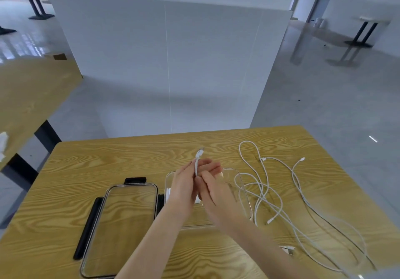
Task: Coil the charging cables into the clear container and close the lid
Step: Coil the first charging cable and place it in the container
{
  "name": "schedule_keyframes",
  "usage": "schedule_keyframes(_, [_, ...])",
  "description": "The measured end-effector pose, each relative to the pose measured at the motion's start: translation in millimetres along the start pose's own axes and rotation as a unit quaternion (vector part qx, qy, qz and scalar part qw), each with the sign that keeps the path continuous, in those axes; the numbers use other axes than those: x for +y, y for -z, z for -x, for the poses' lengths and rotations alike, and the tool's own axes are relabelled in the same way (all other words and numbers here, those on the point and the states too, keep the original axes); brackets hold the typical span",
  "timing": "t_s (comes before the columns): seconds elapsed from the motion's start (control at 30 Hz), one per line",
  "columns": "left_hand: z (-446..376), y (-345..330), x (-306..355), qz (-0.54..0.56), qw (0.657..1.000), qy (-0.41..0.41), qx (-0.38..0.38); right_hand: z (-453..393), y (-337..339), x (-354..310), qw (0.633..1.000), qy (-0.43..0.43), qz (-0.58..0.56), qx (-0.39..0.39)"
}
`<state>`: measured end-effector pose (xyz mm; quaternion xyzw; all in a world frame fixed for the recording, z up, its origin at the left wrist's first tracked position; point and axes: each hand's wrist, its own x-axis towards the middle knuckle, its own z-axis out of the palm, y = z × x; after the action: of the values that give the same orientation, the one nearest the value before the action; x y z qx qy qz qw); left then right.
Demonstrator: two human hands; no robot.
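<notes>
A clear container [244, 183] stands open on the wooden table [86, 166], mostly behind my hands. Its clear lid [121, 224], with black clips, lies flat to the left of it. My left hand [184, 185] and my right hand [216, 190] meet above the container, both gripping one white charging cable [197, 159] whose plug end sticks up past my fingers. Other white cables [272, 192] lie in a loose tangle on the table to the right, one strand crossing the container's right rim. Something white shows inside the container at its left wall.
A small white connector or adapter [289, 250] lies near the table's front right. A white partition wall [168, 62] stands beyond the far table edge. Another wooden table [28, 97] is at the left.
</notes>
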<state>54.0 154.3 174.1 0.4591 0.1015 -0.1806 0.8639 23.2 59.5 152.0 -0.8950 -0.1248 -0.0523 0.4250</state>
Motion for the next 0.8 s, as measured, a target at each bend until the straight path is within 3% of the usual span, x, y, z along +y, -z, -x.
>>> schedule_keyframes(0.1, [-1.0, -1.9, 7.2, 0.037, 0.999, -0.006, -0.036, 8.0, 4.1, 15.1, 0.999, 0.040, 0.032, 0.002])
schedule_keyframes(0.2, [0.1, -7.5, 17.0, 0.033, 0.997, -0.043, -0.059, 20.8, 2.4, 36.0, 0.990, 0.077, 0.102, -0.062])
schedule_keyframes(0.3, [8.6, -17.4, 25.6, -0.003, 0.991, -0.084, -0.100, 30.1, -2.8, 60.2, 0.980, 0.017, 0.123, -0.155])
schedule_keyframes(0.47, [28.3, -33.2, 14.4, -0.112, 0.976, -0.098, -0.156, -2.7, 15.4, 84.0, 0.983, -0.090, 0.059, -0.150])
schedule_keyframes(0.6, [32.6, -36.2, -2.2, -0.221, 0.965, -0.087, -0.111, -40.4, 46.6, 77.1, 0.981, -0.143, -0.007, -0.130])
schedule_keyframes(0.8, [17.3, -32.6, -15.8, -0.259, 0.963, -0.072, 0.012, -64.4, 84.3, 36.2, 0.994, -0.096, -0.020, -0.046])
